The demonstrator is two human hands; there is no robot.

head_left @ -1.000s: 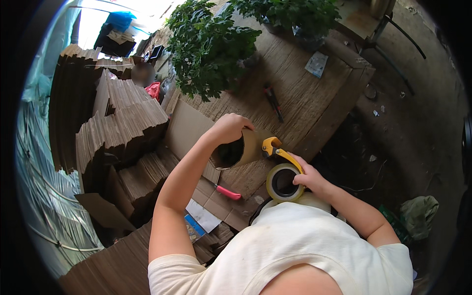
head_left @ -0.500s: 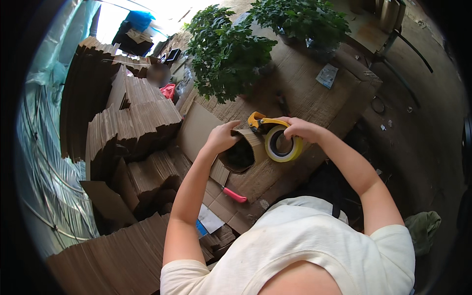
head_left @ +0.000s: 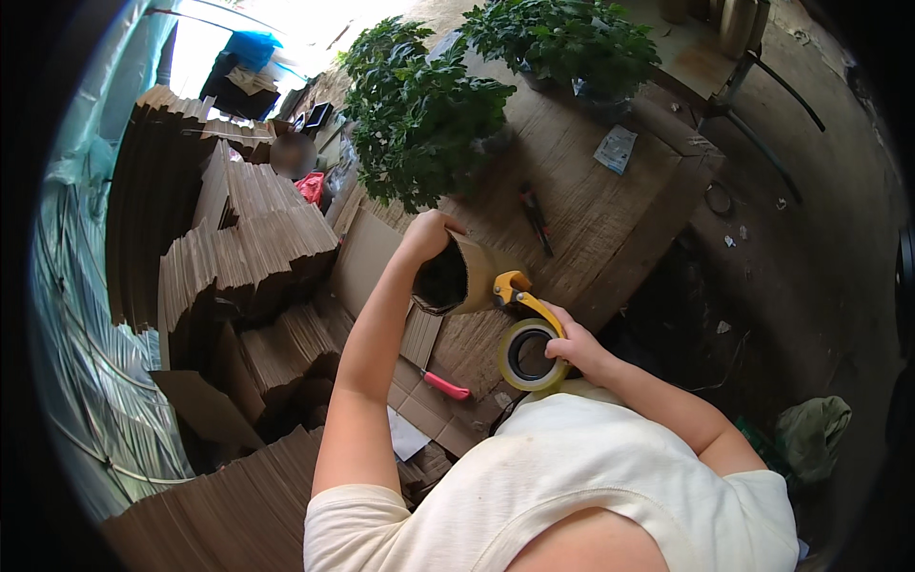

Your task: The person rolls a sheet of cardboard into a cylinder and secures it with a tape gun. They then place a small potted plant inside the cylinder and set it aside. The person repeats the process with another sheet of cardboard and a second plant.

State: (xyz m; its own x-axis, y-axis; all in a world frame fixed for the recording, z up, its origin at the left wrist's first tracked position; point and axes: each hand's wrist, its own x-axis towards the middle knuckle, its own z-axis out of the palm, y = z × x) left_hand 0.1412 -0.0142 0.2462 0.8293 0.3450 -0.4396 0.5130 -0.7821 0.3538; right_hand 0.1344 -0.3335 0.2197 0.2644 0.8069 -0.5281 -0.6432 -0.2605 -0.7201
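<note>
A long cardboard box (head_left: 479,272) lies on its side on the wooden table, its near end open and dark inside. My left hand (head_left: 431,235) is closed over the box's upper left edge. In my right hand (head_left: 577,345) is a yellow tape dispenser (head_left: 540,310) with a big roll of clear tape. The dispenser's head touches or nearly touches the box's right side; I cannot tell which. Beyond the box lies a dark tool with red on its handles (head_left: 536,217). A knife with a pink handle (head_left: 446,385) rests on cardboard near the table's front.
Leafy potted plants (head_left: 419,114) stand at the far side of the table (head_left: 610,229). A small printed packet (head_left: 615,150) lies to their right. Stacks of flat cardboard (head_left: 243,248) fill the left side. A metal-legged frame (head_left: 762,143) stands at the far right.
My right hand has brought the tape dispenser down toward my body, along the box's right side. My left hand has shifted up over the box's edge, and the dark tool is more exposed.
</note>
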